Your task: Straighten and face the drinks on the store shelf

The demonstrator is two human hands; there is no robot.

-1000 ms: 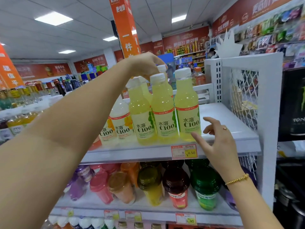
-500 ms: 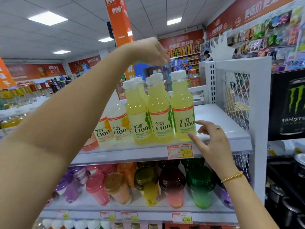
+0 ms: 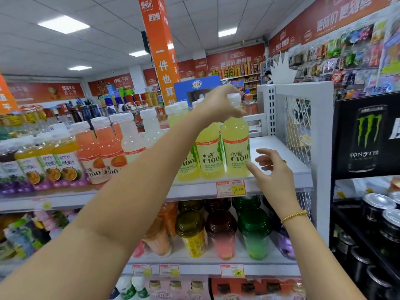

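Observation:
Yellow C100 bottles stand in a row at the front of the white top shelf (image 3: 281,152), labels facing out. My left hand (image 3: 218,105) reaches across from the left and its fingers close around the white cap and neck of the rightmost yellow bottle (image 3: 236,146). My right hand (image 3: 272,172) hovers with spread fingers just right of that bottle's base, fingertips at the label's edge, holding nothing. A second yellow bottle (image 3: 210,152) stands directly to the left, and my left forearm hides part of the third.
Pink-orange C100 bottles (image 3: 97,152) and pale white ones (image 3: 132,139) continue left along the shelf. A white mesh end panel (image 3: 296,126) closes the shelf's right side. Beyond it stands a black Monster cooler (image 3: 365,137). Coloured bottles (image 3: 220,232) fill the shelf below.
My left hand came down and to the right from the rear bottle caps onto the rightmost front bottle's cap. My right hand stayed beside that bottle's base. The view has swung left.

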